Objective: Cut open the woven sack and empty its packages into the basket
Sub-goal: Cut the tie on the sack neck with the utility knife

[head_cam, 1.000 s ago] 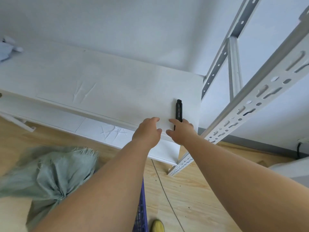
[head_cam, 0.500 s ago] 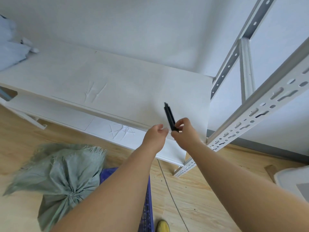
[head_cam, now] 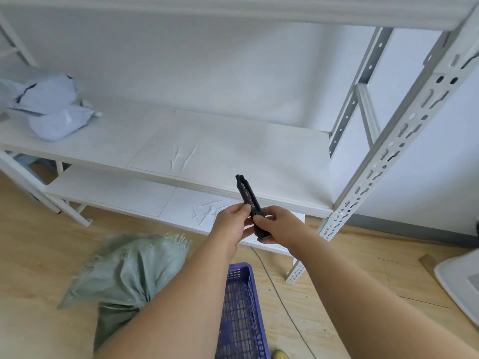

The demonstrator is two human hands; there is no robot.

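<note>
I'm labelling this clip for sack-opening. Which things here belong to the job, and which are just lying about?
Part of the job:
black cutter, held by left hand and right hand
green woven sack, tied shut, on the floor
purple basket

Just lying about:
pale blue bags on the shelf
white tray

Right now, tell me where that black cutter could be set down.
The middle shelf is bare from the pale mailer bags rightward to the slotted upright. Floor by the woven sack and purple basket is crowded.
</note>
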